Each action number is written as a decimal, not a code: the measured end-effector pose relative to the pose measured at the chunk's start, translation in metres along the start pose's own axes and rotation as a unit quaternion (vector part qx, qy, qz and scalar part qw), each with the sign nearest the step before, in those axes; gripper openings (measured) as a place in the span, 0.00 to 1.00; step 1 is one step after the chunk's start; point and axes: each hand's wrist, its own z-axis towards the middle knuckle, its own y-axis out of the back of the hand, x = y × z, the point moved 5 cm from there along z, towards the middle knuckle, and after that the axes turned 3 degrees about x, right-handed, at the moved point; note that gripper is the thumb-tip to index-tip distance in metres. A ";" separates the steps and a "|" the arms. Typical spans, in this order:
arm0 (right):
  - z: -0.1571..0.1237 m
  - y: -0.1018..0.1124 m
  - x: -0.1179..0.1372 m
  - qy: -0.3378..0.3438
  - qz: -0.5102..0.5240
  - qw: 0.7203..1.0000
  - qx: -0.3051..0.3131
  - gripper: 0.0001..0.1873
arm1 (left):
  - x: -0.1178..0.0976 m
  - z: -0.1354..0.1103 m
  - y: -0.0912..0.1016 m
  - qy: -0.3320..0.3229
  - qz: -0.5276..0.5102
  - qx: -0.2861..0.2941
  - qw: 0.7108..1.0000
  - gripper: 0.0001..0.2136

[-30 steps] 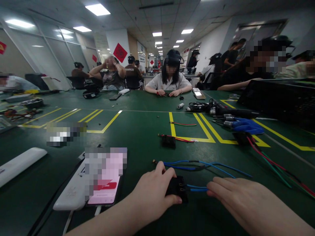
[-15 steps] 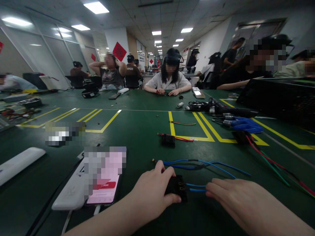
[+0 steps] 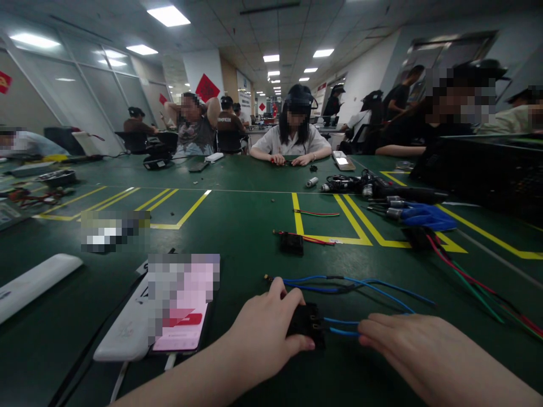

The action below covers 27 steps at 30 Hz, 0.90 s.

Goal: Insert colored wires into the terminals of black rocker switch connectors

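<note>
A black, rectangular, plastic-looking block lay on the dark green, smooth surface, directly under the fingers of the left hand. Those fingers were grasping it: the thumb pressed along its near edge and the other fingers curled over its top and far side, hiding its left part. Its full length therefore could not be judged, though its right end, marked by small metal-rimmed openings, faced the right hand.

From that end two thin, blue, insulated wires ran rightward, side by side with a narrow gap between them, their line crossing the space from one hand to the other. The block was much nearer the left hand; the far stretch of the wires was nearer the right. The right hand lay palm down, its fingers straight and together, pointing left toward the block. Its fingertips met the wires and covered their continuation, so I cannot tell whether they were pinching them or merely resting on them.

Just beyond both hands, a loose bundle of blue, insulated wires with dark sleeves stretched roughly the same way, apart from the block.
</note>
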 end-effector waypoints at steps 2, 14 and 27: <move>-0.001 0.001 0.000 0.001 0.000 1.000 0.007 0.16 | 0.000 0.000 0.000 0.004 0.001 0.003 1.000 0.20; -0.003 0.010 0.004 0.025 -0.039 0.998 -0.049 0.20 | 0.001 0.000 -0.002 -0.001 0.002 0.001 1.000 0.20; 0.004 0.026 0.008 0.044 -0.052 0.993 -0.093 0.19 | -0.001 0.000 0.001 0.001 -0.004 0.000 1.000 0.19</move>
